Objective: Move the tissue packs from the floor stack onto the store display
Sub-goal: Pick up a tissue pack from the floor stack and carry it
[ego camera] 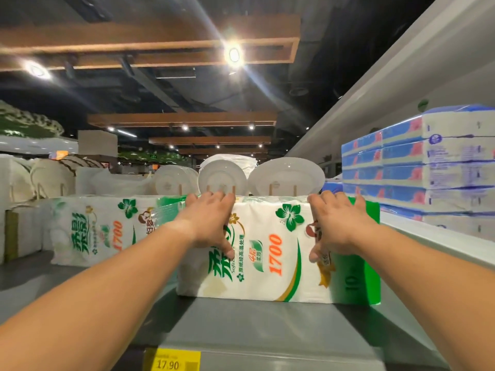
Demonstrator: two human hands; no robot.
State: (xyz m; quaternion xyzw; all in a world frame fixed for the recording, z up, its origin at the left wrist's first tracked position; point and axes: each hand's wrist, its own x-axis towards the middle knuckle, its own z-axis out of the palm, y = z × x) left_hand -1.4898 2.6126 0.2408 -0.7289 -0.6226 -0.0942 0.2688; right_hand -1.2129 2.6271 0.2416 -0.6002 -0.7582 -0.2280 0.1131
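Note:
A white and green tissue pack printed with "1700" stands on the grey display shelf in the middle of the view. My left hand grips its top left part, fingers over the upper edge and thumb on the front face. My right hand holds the top right part the same way. A second identical tissue pack stands on the shelf to the left, slightly behind. The floor stack is out of view.
White plates stand on edge just behind the packs. Blue and white tissue packs are stacked on a higher white shelf at the right. A yellow price tag reading 17.90 sits on the shelf's front edge.

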